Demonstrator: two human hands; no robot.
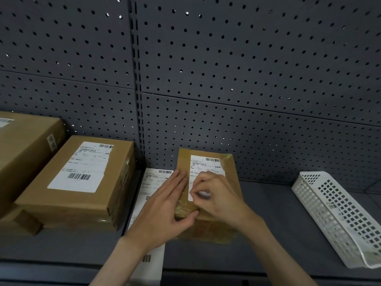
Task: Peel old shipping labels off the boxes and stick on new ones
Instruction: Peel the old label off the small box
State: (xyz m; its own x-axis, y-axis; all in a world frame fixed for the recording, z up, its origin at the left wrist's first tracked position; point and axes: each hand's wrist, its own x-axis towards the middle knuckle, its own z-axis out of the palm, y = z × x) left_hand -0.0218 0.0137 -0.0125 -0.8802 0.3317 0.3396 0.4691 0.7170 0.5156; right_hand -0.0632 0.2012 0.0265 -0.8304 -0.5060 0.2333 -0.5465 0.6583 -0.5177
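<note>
Head view, step in hand: peeling or pressing the label (pixel 203 174) on the small taped box (pixel 208 182), just right of centre on the shelf (pixel 268 223); which of the two cannot be told.
- Left hand (pixel 165 205): fingers straight and together, pressed flat on the box's left edge, thumb on its near edge. Judged as bracing.
- Right hand (pixel 216 195): fingers curled, pinching at the label's lower part.
- Advice: keep the brace firm; work the paper low and slow from the near corner, or it may tear on the glossy tape.
- Label sheets (pixel 152 178): lying flat at 9 o'clock of the box, partly under the left forearm.

Surface and room:
- Grey shelf, carrying all items.
- Larger labelled box (pixel 82 182), 9 o'clock, well apart.
- White perforated basket (pixel 340 219), 3 o'clock, tilted.
- Grey pegboard wall (pixel 226 69), 12 o'clock.
</note>
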